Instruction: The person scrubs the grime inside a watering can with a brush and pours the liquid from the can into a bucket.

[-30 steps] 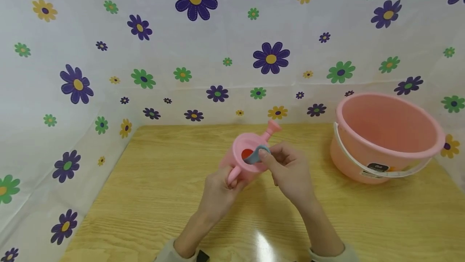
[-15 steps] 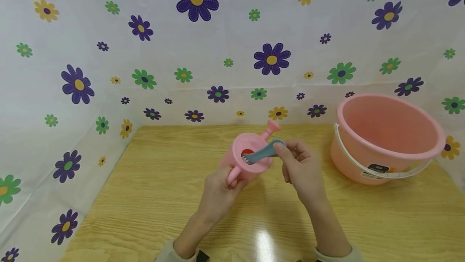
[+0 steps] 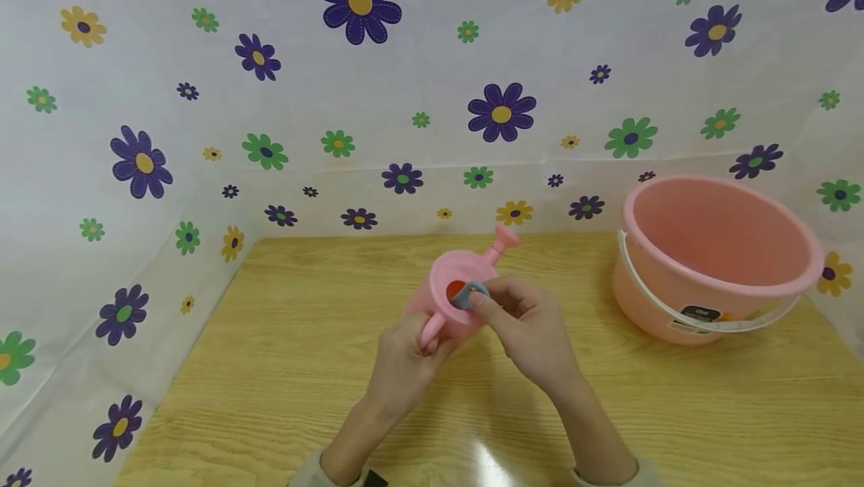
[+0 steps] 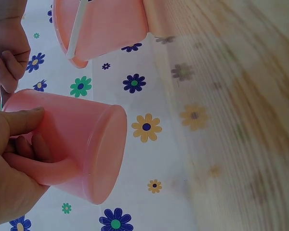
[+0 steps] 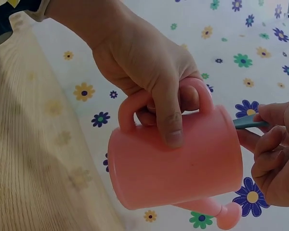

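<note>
My left hand (image 3: 403,363) grips the loop handle of a pink watering can (image 5: 183,168), held tilted above the table with its opening towards me. The thumb lies along the can's side in the left wrist view. My right hand (image 3: 533,337) pinches a blue fork-like tool (image 3: 462,296) between thumb and fingers. Its lower part is inside the can's opening, and its tip is hidden now. Something red (image 3: 455,290) shows inside the can; its kind is unclear. The spout (image 5: 229,215) ends in a flared rose and points away from me.
A pink bucket (image 3: 661,299) with a white handle (image 3: 648,288) stands at the right of the wooden table (image 3: 304,367). A white cloth with printed flowers (image 3: 432,74) hangs behind the table and along its left side.
Half a second ago the tool was partly drawn out to the right, showing short pale prongs. My right hand has since moved left, putting it deeper in again. The left hand stays nearly still.
</note>
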The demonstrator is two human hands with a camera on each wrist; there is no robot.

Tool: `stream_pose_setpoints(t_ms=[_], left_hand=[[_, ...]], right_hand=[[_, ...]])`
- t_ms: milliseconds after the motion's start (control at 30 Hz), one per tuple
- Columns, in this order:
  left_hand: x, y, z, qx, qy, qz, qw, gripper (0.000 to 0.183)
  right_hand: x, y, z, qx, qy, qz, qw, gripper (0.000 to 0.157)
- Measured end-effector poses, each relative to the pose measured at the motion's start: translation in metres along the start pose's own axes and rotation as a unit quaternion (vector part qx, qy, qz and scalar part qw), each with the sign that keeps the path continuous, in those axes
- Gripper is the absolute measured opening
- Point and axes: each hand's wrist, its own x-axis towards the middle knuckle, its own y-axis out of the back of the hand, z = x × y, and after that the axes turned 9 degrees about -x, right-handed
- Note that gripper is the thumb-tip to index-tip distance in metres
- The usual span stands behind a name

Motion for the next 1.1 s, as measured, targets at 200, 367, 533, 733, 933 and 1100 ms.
stream_pose_setpoints(t_ms=[200, 367, 533, 733, 933, 1100], left_hand=[[-0.001, -0.001, 0.0, -0.015, 0.003, -0.004, 0.9999, 0.049], [-0.002, -0.002, 0.0, -0.013, 0.002, -0.008, 0.9999, 0.049], [-0.002, -0.002, 0.001, -0.009, 0.013, -0.008, 0.9998, 0.049], [-0.001, -0.002, 0.001, -0.014, 0.022, -0.008, 0.9996, 0.05], [0.0, -0.002, 0.001, -0.015, 0.018, -0.012, 0.9997, 0.051], [-0.001, -0.002, 0.001, -0.013, 0.014, -0.009, 0.9998, 0.05]], right_hand=[[0.0, 0.0, 0.001, -0.011, 0.004, -0.009, 1.0, 0.008], [-0.001, 0.0, 0.0, -0.028, -0.014, -0.007, 0.999, 0.011], [0.0, 0.006, -0.002, -0.019, -0.069, 0.029, 0.997, 0.018], [0.002, 0.02, -0.004, 0.036, -0.083, 0.085, 0.992, 0.019], [0.003, 0.019, -0.003, 0.033, -0.081, 0.079, 0.993, 0.019], [0.001, 0.007, -0.002, -0.007, -0.085, 0.021, 0.996, 0.018]])
